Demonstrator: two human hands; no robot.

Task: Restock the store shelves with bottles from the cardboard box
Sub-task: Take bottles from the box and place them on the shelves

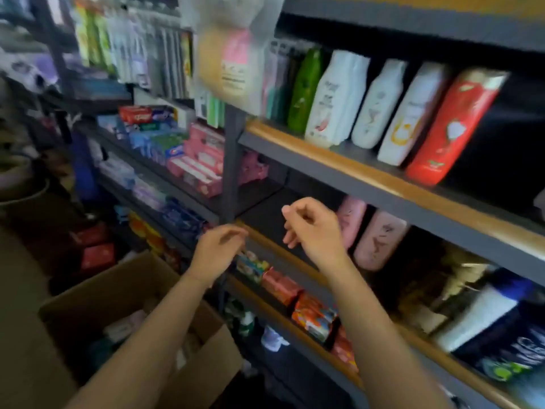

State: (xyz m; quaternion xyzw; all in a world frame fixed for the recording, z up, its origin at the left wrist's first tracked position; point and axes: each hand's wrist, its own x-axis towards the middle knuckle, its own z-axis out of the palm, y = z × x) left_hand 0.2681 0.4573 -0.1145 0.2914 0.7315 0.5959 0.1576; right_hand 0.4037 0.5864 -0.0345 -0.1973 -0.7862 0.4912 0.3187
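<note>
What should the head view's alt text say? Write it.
Both empty hands, left hand and right hand, hover before store shelves of bottles; two pink bottles stand right of them, an open cardboard box sits lower left.

Not much to go on, honestly: just two bare forearms coming in from the bottom of the shot, no sleeves visible anywhere on them. The left hand [217, 251] and right hand [315, 228] wear no gloves. Can't spot a watch, ring or bracelet, but it's all pretty motion-blurred, so tiny stuff wouldn't show.
</note>
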